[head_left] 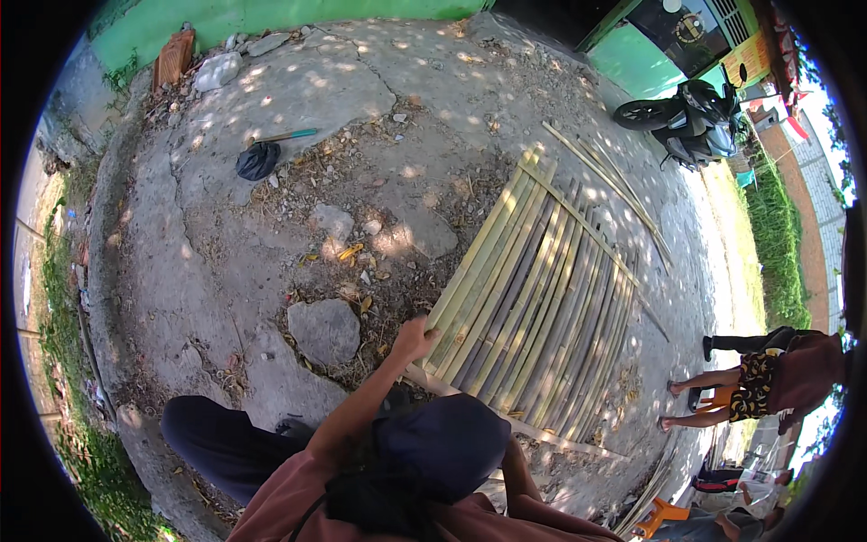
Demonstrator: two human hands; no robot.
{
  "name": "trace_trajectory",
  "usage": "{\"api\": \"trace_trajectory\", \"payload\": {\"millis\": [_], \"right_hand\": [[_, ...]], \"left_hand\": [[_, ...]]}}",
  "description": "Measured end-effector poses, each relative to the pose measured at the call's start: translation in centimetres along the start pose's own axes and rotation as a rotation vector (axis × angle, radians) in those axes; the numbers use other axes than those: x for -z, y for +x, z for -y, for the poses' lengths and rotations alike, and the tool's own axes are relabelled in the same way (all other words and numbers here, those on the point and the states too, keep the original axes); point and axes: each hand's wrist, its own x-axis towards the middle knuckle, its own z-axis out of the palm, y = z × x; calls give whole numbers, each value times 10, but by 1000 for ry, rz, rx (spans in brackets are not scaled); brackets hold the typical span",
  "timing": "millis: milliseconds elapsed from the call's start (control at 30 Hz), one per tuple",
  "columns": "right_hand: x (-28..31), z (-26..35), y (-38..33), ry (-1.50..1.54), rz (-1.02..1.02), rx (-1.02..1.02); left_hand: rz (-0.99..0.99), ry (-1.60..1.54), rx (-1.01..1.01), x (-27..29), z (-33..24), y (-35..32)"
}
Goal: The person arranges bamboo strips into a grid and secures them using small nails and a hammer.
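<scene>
A panel of split bamboo slats (533,307), laid side by side, rests on the ground in front of me. A crosswise bamboo strip (582,221) runs over its far end, and another strip (569,440) lies along its near end. My left hand (416,341) is closed at the near left corner, round the edge of the outermost slat. My right forearm (517,470) comes up beside my dark-clothed knee (442,447). That knee hides my right hand, so its fingers cannot be made out.
Loose bamboo strips (614,185) lie beyond the panel. A flat stone (325,331) sits left of my left hand. Farther off are a black bag (258,161) by a teal-handled tool (291,135), and a parked motorcycle (695,122). A person (768,375) stands at the right.
</scene>
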Motion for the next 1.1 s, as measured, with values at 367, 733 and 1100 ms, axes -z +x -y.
{"api": "trace_trajectory", "payload": {"millis": [367, 733, 1100], "right_hand": [[102, -119, 71, 229, -982, -207], [103, -184, 100, 104, -1490, -669], [-45, 188, 4, -198, -322, 728]], "left_hand": [[-55, 99, -48, 65, 7, -15], [0, 65, 142, 204, 61, -86], [-177, 133, 356, 192, 53, -118]]}}
